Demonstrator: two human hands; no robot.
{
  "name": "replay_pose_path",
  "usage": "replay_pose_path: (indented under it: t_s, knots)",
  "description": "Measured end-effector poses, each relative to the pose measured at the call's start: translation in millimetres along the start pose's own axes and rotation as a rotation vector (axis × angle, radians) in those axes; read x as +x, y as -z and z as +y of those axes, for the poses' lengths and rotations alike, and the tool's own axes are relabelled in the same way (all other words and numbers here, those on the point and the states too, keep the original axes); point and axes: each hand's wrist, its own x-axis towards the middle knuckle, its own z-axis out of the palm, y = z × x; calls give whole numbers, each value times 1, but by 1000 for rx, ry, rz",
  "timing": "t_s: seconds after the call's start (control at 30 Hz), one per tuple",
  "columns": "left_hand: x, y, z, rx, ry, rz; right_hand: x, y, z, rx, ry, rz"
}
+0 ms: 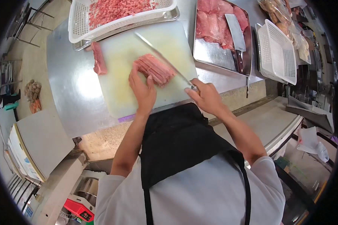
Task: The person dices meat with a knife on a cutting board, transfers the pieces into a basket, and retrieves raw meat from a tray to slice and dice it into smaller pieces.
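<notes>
A stack of raw meat strips [156, 69] lies on the white cutting board [120, 95]. My left hand [142, 90] grips the near left end of the strips, with the thumb on the near side and the fingers along the left edge. In my right hand [206, 95] is the handle of a long knife [163, 58]. Its blade slants up and left across the board, just behind and to the right of the strips. A separate piece of meat [98, 58] rests at the board's left edge.
Diced meat [116, 11] fills a white perforated basket [77, 28] behind the board. To the right, a metal tray [210, 52] holds large meat slabs [216, 22] and a cleaver [234, 33]. Beyond it stands another white basket [278, 52]. The steel table [69, 101] extends left.
</notes>
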Motion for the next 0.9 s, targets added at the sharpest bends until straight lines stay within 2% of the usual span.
replay_pose_path:
  t_s: [0.1, 0.2, 0.23, 0.3, 0.33, 0.4, 0.43, 0.53, 0.63, 0.73, 0.8, 0.83, 0.9]
  knots:
    - [-10, -25, 2, -37, 75, -36, -6, -9, 38, -44, -15, 113]
    - [2, -43, 21, -54, 69, -31, -13, -16, 46, 166, -93, 141]
    - [6, -45, 29, -66, 62, -30, -14, -12, 43, 249, -180, 79]
    - [17, -58, 34, 239, 13, -74, -17, 0, 36, 412, -352, -53]
    - [21, -63, 35, 392, -6, -90, -18, -2, 41, 393, -297, -23]
    - [25, -66, 30, 385, -75, -105, -15, -8, 51, 354, -176, 33]
    - [28, -64, 26, 383, -112, -110, -14, -6, 51, 391, -207, 19]
    - [45, -35, 8, 643, -171, -397, -12, 4, 47, 462, -268, -9]
    - [69, 33, -10, 540, -437, -610, -2, 10, 44, 452, -254, -10]
    - [75, 52, -11, 738, -555, -523, 11, 3, 39, 391, -202, 11]
    - [71, 39, -13, 690, -396, -448, 22, -13, 39, 310, -102, 78]
    - [70, 31, -15, 667, -318, -409, 25, -13, 35, 319, -116, 38]
    - [68, 21, -18, 687, -307, -430, 24, -7, 27, 338, -156, -41]
